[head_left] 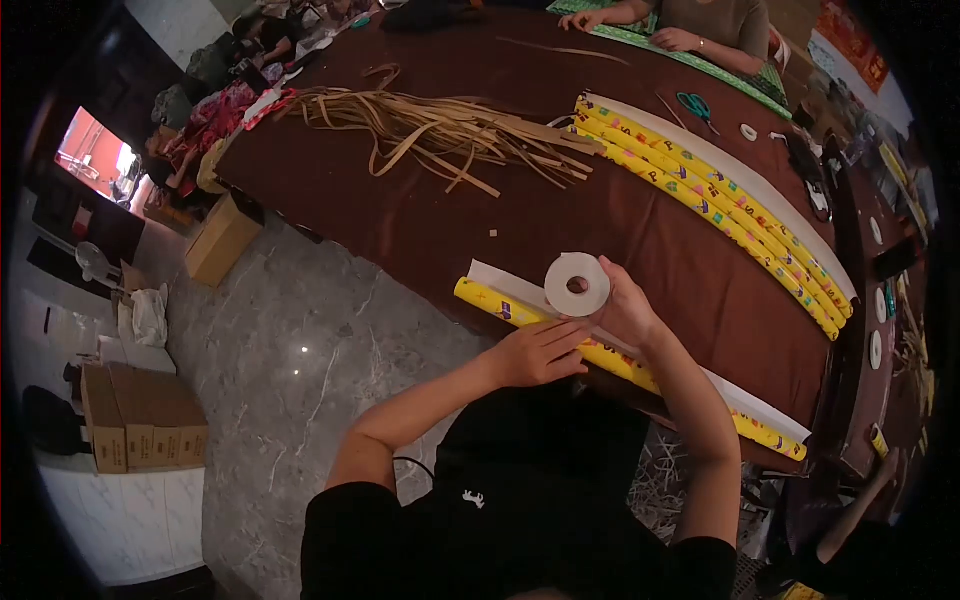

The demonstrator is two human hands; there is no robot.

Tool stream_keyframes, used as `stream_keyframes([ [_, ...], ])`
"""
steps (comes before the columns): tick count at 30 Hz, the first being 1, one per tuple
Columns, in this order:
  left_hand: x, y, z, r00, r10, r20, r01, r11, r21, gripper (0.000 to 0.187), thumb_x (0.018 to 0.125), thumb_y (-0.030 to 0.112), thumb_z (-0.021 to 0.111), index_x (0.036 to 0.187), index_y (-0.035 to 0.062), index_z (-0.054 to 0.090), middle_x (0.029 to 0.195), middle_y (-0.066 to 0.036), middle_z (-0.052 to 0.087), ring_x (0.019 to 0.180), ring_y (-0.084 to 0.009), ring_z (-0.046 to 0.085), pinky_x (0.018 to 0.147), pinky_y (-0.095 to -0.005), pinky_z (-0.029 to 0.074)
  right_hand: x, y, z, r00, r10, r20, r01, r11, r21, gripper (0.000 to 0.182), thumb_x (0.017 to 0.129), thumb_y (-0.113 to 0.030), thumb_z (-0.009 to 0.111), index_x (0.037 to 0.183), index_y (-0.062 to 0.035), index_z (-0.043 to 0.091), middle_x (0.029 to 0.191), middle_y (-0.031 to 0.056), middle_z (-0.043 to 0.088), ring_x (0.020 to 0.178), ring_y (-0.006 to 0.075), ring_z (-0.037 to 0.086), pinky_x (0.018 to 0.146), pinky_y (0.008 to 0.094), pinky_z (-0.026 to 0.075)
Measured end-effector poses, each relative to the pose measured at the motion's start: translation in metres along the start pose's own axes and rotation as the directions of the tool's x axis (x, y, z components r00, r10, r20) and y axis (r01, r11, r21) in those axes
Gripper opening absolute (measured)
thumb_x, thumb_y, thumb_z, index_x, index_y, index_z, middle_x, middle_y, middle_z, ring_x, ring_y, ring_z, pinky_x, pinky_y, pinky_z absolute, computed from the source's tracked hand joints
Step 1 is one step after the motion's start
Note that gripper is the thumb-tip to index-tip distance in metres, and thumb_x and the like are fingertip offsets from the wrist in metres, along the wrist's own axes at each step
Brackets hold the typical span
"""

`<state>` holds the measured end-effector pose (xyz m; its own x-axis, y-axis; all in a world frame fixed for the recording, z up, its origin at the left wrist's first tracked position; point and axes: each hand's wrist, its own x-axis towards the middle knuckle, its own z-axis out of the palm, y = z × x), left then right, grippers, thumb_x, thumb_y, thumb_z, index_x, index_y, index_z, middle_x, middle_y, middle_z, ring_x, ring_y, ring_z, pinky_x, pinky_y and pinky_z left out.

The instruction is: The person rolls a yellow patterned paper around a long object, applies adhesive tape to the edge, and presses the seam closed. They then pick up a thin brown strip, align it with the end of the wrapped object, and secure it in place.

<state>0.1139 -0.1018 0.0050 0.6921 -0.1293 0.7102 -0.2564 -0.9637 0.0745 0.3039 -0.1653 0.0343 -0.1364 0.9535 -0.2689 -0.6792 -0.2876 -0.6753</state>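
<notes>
A yellow patterned roll of wrapping paper (625,366) lies along the table's near edge, its white underside showing as a strip on the far side. My left hand (545,350) rests on top of this roll, fingers together and curved over it; its thumb side is partly hidden. In my right hand (630,308) is a white roll of tape (563,272), gripped at its right side and tilted up so the round face and core hole show. The tape roll is just above the paper, close to my left fingertips.
Several similar yellow rolls (700,190) lie side by side across the brown-covered table (420,225). A bundle of brown strips (440,130) is spread at the far left. Teal scissors (693,104) lie beyond the rolls. Across the table, another person's hands (675,40) touch green paper.
</notes>
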Motion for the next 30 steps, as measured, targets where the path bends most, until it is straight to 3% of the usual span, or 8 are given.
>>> stream_keyframes([
  [3,-0.003,0.010,-0.023,0.947,-0.281,-0.158,0.305,0.940,0.155,0.017,0.085,0.017,0.070,0.095,0.0072,0.060,0.107,-0.009,0.064,0.100,-0.0262,0.062,0.084,-0.0388,0.051,0.001,0.006,-0.008,0.995,-0.056,0.087,0.068,0.987,-0.144,0.043,0.103,-0.040,0.041,0.127,-0.0061,0.052,0.129,0.0093,0.057,0.115,0.0218,0.055,0.100,0.0374,0.043],
  [6,0.005,0.004,-0.035,0.520,-0.837,-0.172,0.783,0.547,-0.294,0.013,0.093,0.008,0.062,0.105,0.0018,0.063,0.105,-0.009,0.064,0.093,-0.0185,0.062,0.082,-0.0307,0.049,-0.007,0.002,0.020,0.994,-0.093,0.062,0.111,0.895,-0.431,0.024,0.100,-0.030,0.055,0.103,-0.0069,0.056,0.131,0.0077,0.051,0.116,0.0170,0.050,0.100,0.0308,0.040],
  [10,0.005,0.010,-0.038,0.279,-0.960,-0.020,0.630,0.199,-0.751,0.018,0.096,0.005,0.059,0.113,0.0000,0.060,0.109,-0.006,0.064,0.093,-0.0096,0.059,0.085,-0.0242,0.048,0.001,0.012,0.011,0.958,-0.142,0.248,0.263,0.776,-0.574,0.021,0.092,-0.022,0.068,0.098,-0.0048,0.057,0.132,0.0084,0.049,0.120,0.0187,0.048,0.103,0.0334,0.037],
  [12,0.004,0.016,-0.038,0.306,-0.952,-0.030,0.676,0.239,-0.697,0.019,0.094,0.003,0.061,0.113,-0.0002,0.060,0.110,-0.006,0.063,0.094,-0.0098,0.059,0.085,-0.0241,0.048,0.003,0.020,0.010,0.914,-0.234,0.330,0.404,0.589,-0.700,0.025,0.089,-0.023,0.072,0.098,-0.0049,0.057,0.132,0.0103,0.049,0.121,0.0212,0.048,0.105,0.0348,0.037],
  [16,-0.001,0.024,-0.039,0.291,-0.956,-0.037,0.691,0.237,-0.682,0.017,0.089,-0.003,0.066,0.104,-0.0007,0.061,0.108,-0.005,0.061,0.095,-0.0092,0.059,0.086,-0.0235,0.048,0.000,0.023,0.012,0.897,-0.299,0.325,0.441,0.567,-0.696,0.031,0.083,-0.029,0.078,0.094,-0.0050,0.061,0.127,0.0094,0.052,0.117,0.0218,0.049,0.101,0.0356,0.039],
  [18,-0.007,0.023,-0.036,0.290,-0.953,-0.085,0.707,0.273,-0.652,0.014,0.087,-0.003,0.068,0.098,0.0006,0.060,0.102,-0.004,0.062,0.093,-0.0090,0.059,0.085,-0.0231,0.048,-0.001,0.020,0.012,0.846,-0.371,0.383,0.487,0.248,-0.837,0.033,0.080,-0.035,0.080,0.087,-0.0060,0.065,0.113,0.0065,0.060,0.109,0.0218,0.050,0.096,0.0352,0.038],
  [22,-0.007,0.025,-0.041,0.195,-0.981,0.002,0.656,0.129,-0.744,0.013,0.087,-0.004,0.069,0.096,0.0005,0.060,0.096,-0.004,0.063,0.089,-0.0082,0.059,0.082,-0.0222,0.048,-0.007,0.019,0.019,0.885,-0.354,0.300,0.402,0.260,-0.878,0.035,0.075,-0.039,0.083,0.081,-0.0072,0.068,0.097,0.0031,0.064,0.101,0.0218,0.050,0.092,0.0341,0.036],
  [30,-0.021,-0.024,-0.056,0.266,-0.961,-0.080,0.811,0.268,-0.521,0.036,0.083,-0.002,0.072,0.107,0.0032,0.046,0.085,-0.005,0.065,0.080,-0.0105,0.060,0.079,-0.0254,0.047,-0.012,0.013,0.022,0.947,-0.310,0.078,0.209,0.416,-0.885,0.048,0.073,-0.039,0.084,0.103,-0.0134,0.057,0.089,0.0000,0.063,0.096,0.0207,0.042,0.089,0.0333,0.035],
])
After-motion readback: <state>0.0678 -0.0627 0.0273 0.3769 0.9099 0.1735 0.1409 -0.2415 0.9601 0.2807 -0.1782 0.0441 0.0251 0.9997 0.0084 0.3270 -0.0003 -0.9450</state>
